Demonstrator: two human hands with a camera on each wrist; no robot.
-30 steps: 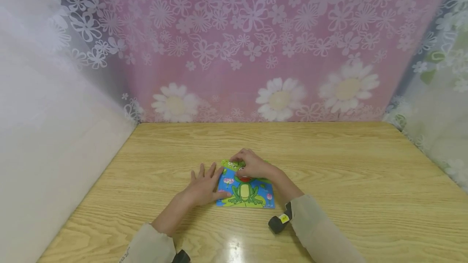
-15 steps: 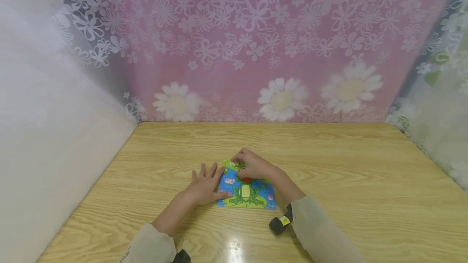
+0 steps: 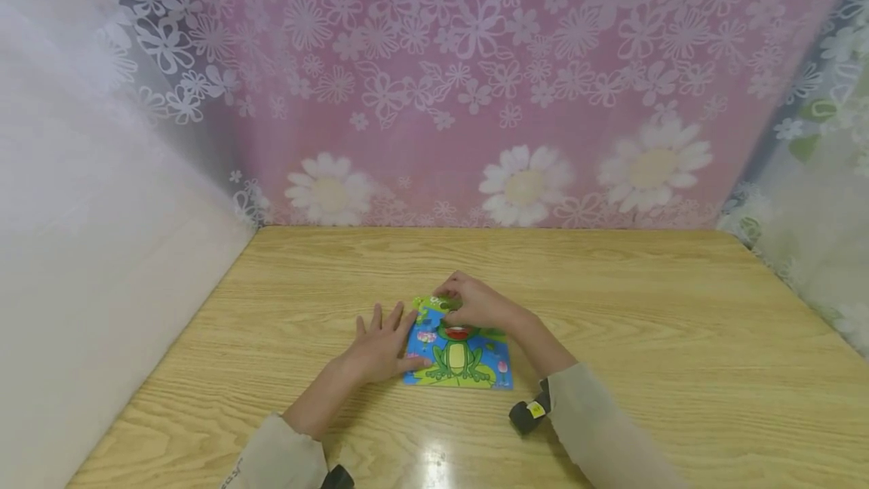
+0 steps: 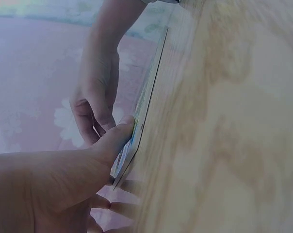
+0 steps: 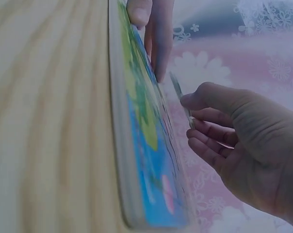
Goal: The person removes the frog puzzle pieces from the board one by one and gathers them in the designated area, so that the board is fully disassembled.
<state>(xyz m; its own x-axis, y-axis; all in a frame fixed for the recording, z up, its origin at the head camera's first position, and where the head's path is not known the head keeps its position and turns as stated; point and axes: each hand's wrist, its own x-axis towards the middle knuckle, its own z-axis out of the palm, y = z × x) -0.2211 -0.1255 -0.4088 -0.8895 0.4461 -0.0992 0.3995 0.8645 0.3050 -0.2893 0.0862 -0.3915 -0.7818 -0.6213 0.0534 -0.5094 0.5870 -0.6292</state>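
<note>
A flat frog picture board (image 3: 456, 359), blue and green, lies on the wooden table. My left hand (image 3: 380, 349) rests at its left edge with fingers spread, the thumb on the picture; the left wrist view shows that thumb (image 4: 118, 133) pressing the board's face. Above the upper part of the board, my right hand (image 3: 478, 304) pinches a thin flat piece (image 5: 181, 97) between thumb and fingers, held off the board in the right wrist view. The right hand covers part of the frog's head.
The wooden table (image 3: 645, 338) extends around the board. Behind it hangs a pink curtain (image 3: 421, 134) with white flowers, and a pale sheet (image 3: 122, 210) stands on the left. A black wrist device (image 3: 526, 415) sits at the right sleeve.
My right hand has shifted slightly up and to the right, lifting the piece, now tilted, from the upper left of the picture. The left hand has stayed in place.
</note>
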